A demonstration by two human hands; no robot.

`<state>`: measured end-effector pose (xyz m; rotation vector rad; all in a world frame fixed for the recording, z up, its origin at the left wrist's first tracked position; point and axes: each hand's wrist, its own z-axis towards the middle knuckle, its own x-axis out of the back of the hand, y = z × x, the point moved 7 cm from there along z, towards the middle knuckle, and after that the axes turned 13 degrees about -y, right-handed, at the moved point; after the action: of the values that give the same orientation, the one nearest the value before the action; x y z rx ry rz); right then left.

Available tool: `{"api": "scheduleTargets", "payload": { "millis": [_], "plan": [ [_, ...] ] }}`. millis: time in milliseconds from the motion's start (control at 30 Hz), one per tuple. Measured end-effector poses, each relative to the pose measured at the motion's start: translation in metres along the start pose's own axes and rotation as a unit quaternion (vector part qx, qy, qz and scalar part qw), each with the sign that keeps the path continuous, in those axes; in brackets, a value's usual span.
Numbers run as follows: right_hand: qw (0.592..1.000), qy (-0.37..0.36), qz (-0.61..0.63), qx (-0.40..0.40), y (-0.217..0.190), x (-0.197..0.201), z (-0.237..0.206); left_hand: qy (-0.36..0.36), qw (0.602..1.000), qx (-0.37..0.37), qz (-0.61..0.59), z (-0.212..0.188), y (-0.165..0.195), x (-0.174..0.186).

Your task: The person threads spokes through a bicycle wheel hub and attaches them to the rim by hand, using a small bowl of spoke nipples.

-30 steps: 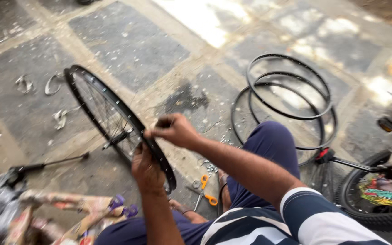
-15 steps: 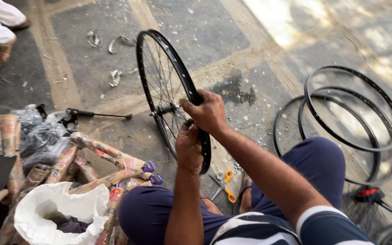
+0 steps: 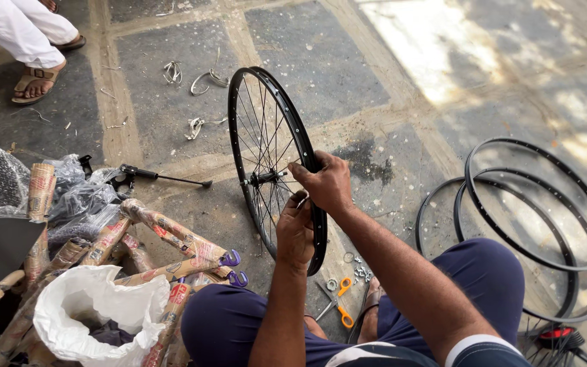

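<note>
Our right hand (image 3: 327, 185) and left hand (image 3: 295, 231) still pinch the spoked wheel (image 3: 266, 156) rim — now upright at frame centre, turned slightly.

Outdoor stone-slab floor (image 3: 171, 102), grey pavers with pale sandy joints. Dark stain (image 3: 365, 153) mid-frame. Bright sunlight patch (image 3: 443, 47) upper right, dappled shade lower right. Scraps of debris (image 3: 195, 126) upper centre-left. No walls, furniture or windows in view.
</note>
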<state>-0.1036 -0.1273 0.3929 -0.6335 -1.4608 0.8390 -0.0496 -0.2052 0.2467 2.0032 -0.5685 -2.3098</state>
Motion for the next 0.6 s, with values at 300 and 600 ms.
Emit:
{"api": "scheduleTargets", "payload": {
  "millis": [300,600],
  "plan": [
    [0.999,-0.015,0.032,-0.007,0.005,-0.003,0.002,-0.022,1.000,-0.005,0.004,-0.002,-0.001,-0.003],
    [0.999,-0.015,0.030,-0.013,0.008,-0.005,0.002,-0.022,1.000,0.002,-0.023,-0.002,0.001,-0.011]
  ]
}}
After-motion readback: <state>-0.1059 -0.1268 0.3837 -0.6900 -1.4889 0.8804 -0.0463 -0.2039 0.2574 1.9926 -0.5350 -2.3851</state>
